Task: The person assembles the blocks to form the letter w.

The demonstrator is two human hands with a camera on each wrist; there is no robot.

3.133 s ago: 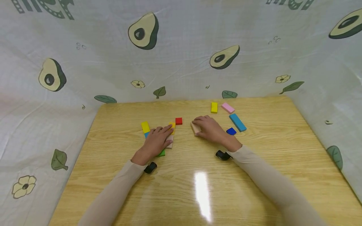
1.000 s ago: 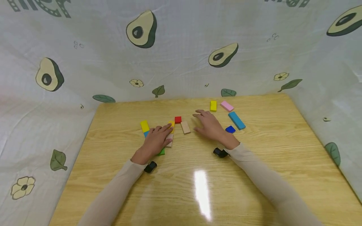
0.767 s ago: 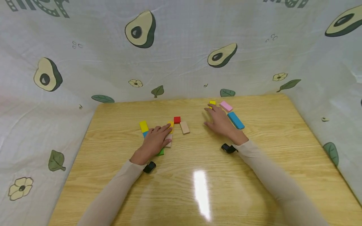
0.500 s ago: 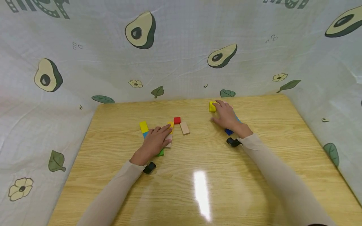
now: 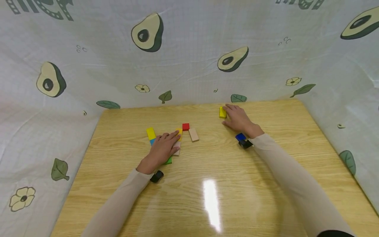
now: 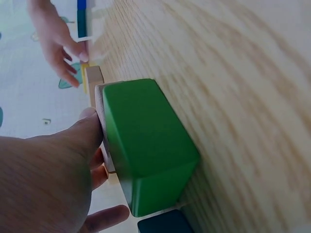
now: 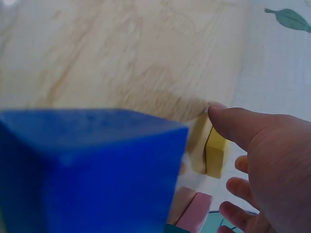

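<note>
Reaching towards the far edge of the counter [image 5: 183,204], the right hand [image 5: 237,120] has its thumb and fingers apart, the fingers lightly bent. We find the far yellow block [image 5: 222,112] just beside its index finger; whether the two touch, we cannot tell. A pink block [image 7: 197,213], covered by this hand in the head view, shows near the fingers in the right wrist view, and a dark blue block [image 5: 240,137] lies just beside the wrist. We note the left hand [image 5: 162,148] laid palm down over a cluster of blocks, its fingers extended rather than clamped: the fingertips reach the orange block [image 5: 179,134], and the thumb rests against the pale block [image 5: 176,150], next to which lies the green block [image 6: 148,141]. Both forearms slant inward from the near side, the right reaching farther. Between the hands we see a red block [image 5: 185,126] near a tan block [image 5: 193,135].
</note>
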